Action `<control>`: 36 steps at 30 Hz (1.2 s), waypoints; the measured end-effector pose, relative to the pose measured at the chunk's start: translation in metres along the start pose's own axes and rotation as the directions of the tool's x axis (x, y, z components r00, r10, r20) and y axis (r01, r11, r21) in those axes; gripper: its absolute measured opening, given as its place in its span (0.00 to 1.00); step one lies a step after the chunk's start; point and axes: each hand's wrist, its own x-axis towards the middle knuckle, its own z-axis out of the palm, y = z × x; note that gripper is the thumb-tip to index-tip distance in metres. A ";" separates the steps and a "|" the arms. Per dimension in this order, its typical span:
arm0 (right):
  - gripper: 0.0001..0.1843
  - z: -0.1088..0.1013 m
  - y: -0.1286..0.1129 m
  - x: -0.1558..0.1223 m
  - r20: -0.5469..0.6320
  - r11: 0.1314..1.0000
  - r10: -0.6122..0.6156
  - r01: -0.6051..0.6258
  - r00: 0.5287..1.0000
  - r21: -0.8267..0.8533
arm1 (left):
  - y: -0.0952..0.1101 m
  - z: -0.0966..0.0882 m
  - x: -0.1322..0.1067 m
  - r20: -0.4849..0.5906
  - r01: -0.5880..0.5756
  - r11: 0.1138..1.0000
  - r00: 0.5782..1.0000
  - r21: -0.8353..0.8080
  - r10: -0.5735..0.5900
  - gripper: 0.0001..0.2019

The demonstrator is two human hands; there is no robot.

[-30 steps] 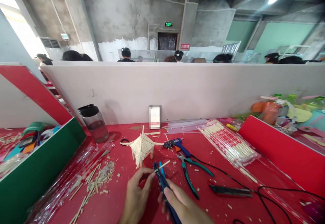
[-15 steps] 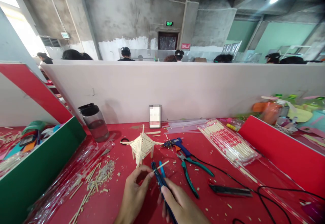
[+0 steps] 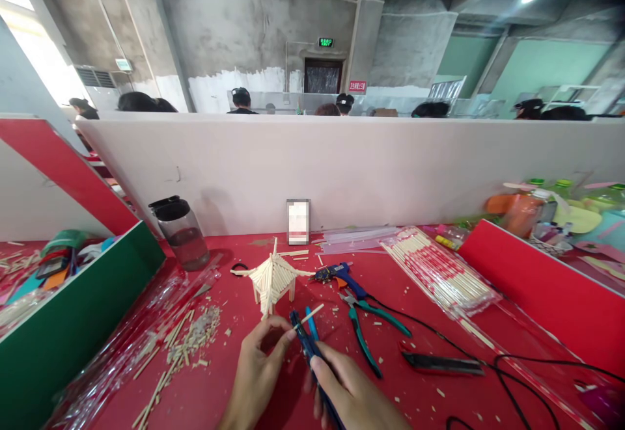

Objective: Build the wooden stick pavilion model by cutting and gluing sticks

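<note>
My left hand (image 3: pixel 256 371) pinches one end of a short wooden stick (image 3: pixel 310 315) between thumb and fingertips. My right hand (image 3: pixel 351 394) is closed round the handles of blue cutting pliers (image 3: pixel 307 342), whose jaws sit on that stick. Just beyond them a small pavilion model built of wooden sticks (image 3: pixel 272 278) stands on the red table (image 3: pixel 254 391).
A blue glue gun (image 3: pixel 339 274), green-handled pliers (image 3: pixel 364 329), a black knife (image 3: pixel 442 365) and a black cable lie to the right. A pack of sticks (image 3: pixel 437 272) lies further right. Stick scraps (image 3: pixel 188 342), a dark jar (image 3: pixel 180 233) and a green-edged divider (image 3: pixel 73 326) are on the left.
Both hands, with the stick and pliers, stay almost in place. The view has shifted slightly, so everything sits a little higher in the picture.
</note>
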 end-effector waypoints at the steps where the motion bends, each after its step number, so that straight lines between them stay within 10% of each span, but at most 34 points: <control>1: 0.37 0.000 0.000 0.000 0.001 1.000 -0.001 0.001 1.000 0.000 | 0.000 0.000 0.000 0.000 -0.001 1.000 1.000 0.003 0.001 0.13; 36: 0.31 0.007 0.003 -0.002 -0.093 0.991 0.103 -0.110 0.990 -0.073 | 0.005 0.000 0.000 -0.004 0.006 1.000 1.000 0.014 -0.006 0.12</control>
